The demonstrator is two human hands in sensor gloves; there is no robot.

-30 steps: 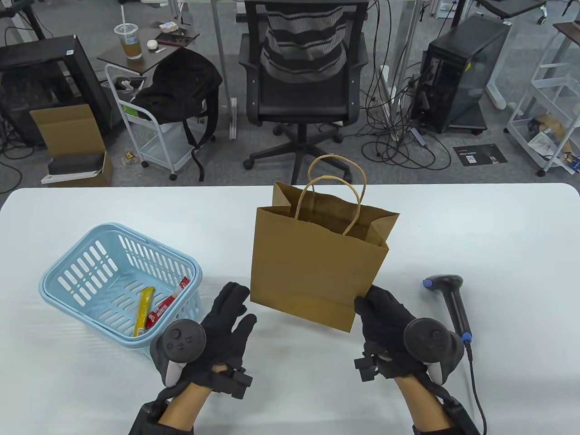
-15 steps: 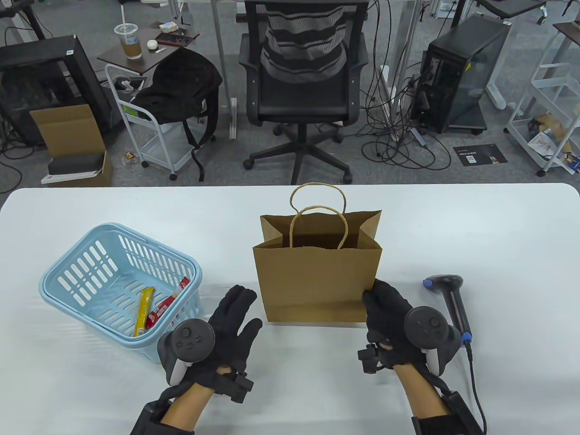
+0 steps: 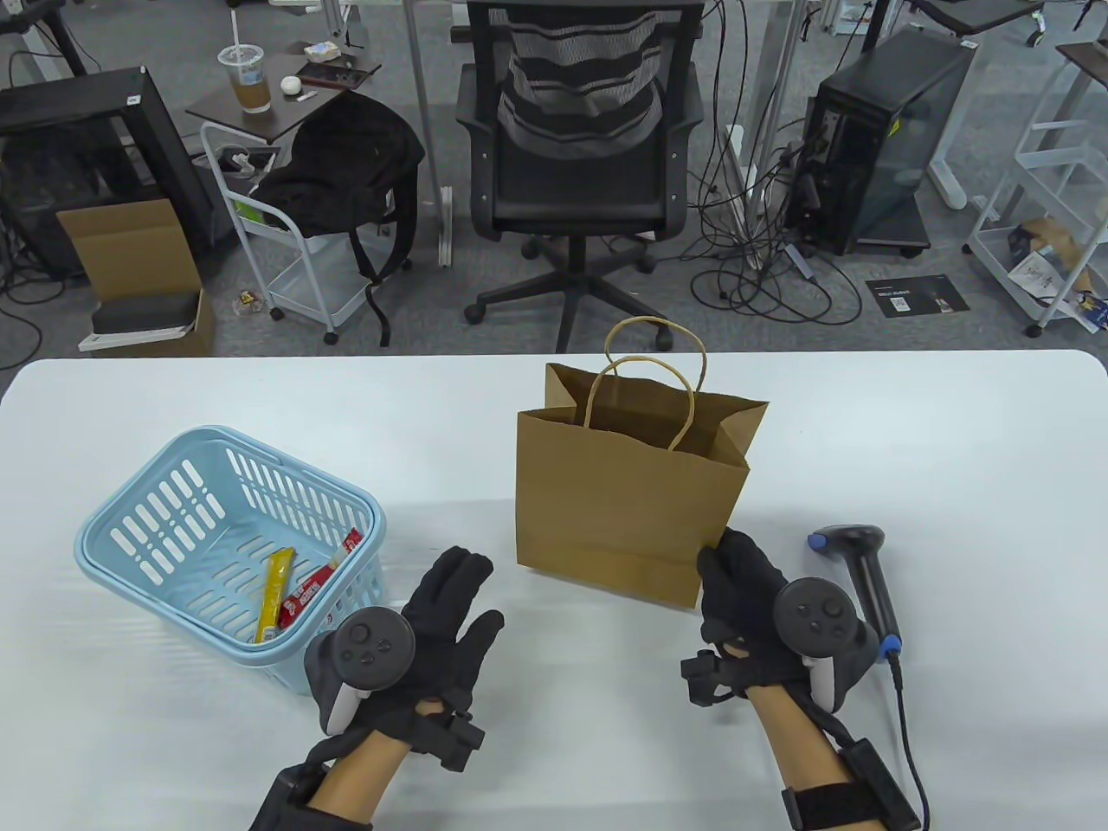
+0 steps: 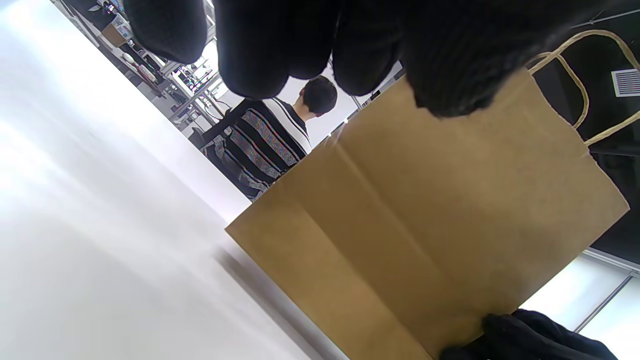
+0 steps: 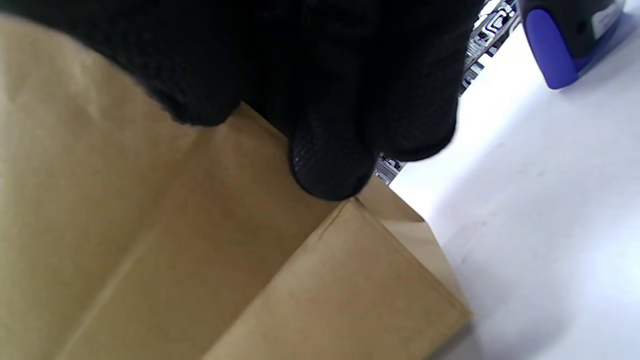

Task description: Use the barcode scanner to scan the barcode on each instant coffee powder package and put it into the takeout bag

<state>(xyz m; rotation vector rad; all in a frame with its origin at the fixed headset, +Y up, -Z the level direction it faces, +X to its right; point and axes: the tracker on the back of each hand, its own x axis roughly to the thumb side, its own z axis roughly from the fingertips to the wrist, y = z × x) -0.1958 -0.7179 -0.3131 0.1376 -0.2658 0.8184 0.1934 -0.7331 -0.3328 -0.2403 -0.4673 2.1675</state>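
The brown paper takeout bag (image 3: 628,506) stands open near the table's middle, handles up. My right hand (image 3: 723,554) grips its lower right corner; the right wrist view shows the fingers (image 5: 325,165) on that edge of the bag (image 5: 200,260). My left hand (image 3: 459,580) hovers with straight fingers a little left of the bag, touching nothing; its fingers (image 4: 260,55) hang in front of the bag (image 4: 425,210). The black barcode scanner (image 3: 861,567) with blue trim lies just right of my right hand. A yellow coffee stick (image 3: 275,595) and red packets (image 3: 305,593) lie in the blue basket (image 3: 130,554).
The basket stands at the left, close to my left hand. The scanner's cable (image 3: 905,744) runs toward the table's front edge. Its blue head (image 5: 550,50) shows in the right wrist view. An office chair (image 3: 580,130) stands behind the table.
The bag has swung and slid a little right and away under my right hand, which keeps its corner. My left hand has barely moved.
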